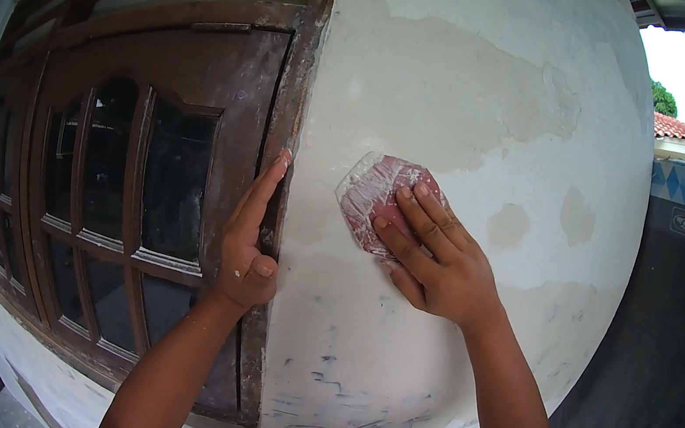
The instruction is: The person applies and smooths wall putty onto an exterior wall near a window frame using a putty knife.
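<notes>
A red putty spreader (361, 208), its left part smeared with white paste, lies flat against the pale wall (428, 351), just right of the window frame; the right hand (444, 263) holds it, the fingers pressed over its right part, the thumb at its lower edge; the left hand (248, 240) stands upright along the brown wooden window frame (255, 338), fingers straight and together, the thumb apart from them, the hand bare of any tool; white paste marks a fingertip and the base of the thumb; whether the palm's edge touches the frame I cannot tell.

Above the spreader a broad beige patch (436, 64) spreads over the wall; two small beige patches (507, 226) sit to its right; dark streaks (330, 385) mark the wall below; left of the frame is a brown casement (229, 144) with glass panes (176, 180); at far right stand a dark panel (659, 350) with a blue-and-white strip (677, 184), and beyond it a red-tiled roof (678, 130) and a green treetop (663, 100).
</notes>
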The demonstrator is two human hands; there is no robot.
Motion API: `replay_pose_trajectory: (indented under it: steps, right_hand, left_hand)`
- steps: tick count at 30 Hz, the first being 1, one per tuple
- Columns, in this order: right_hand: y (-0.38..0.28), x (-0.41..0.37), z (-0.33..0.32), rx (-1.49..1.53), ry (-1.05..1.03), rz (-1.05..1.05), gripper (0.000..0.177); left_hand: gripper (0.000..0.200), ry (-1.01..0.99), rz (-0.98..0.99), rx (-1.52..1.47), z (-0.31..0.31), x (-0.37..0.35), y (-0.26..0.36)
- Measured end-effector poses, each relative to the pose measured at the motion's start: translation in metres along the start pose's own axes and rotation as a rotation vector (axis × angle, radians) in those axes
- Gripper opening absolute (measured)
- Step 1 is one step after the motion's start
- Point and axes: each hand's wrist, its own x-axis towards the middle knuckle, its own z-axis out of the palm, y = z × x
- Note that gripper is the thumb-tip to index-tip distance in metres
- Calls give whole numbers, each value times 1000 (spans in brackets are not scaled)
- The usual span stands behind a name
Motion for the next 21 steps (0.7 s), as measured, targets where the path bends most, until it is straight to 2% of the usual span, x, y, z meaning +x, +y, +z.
replay_pose_trajectory:
  steps: [2, 5, 11, 17, 19, 21]
  right_hand:
    - [3, -16, -6, 18, -8, 10, 50]
    - [6, -31, -12, 5, -6, 21, 49]
    - [3, 8, -4, 22, 24, 2, 49]
    - [2, -35, -8, 31, 8, 91, 47]
    - [1, -32, -8, 35, 43, 92, 47]
    - [-2, -23, -10, 34, 75, 105, 47]
  left_hand:
    - [117, 4, 3, 0, 0, 0, 3]
    - [117, 4, -92, 0, -1, 2, 14]
    - [118, 15, -72, -6, 1, 2, 10]
    - [118, 16, -90, -16, 0, 1, 11]
    - [118, 15, 34, 43, 2, 1, 8]
    - [118, 16, 24, 26, 2, -1, 0]
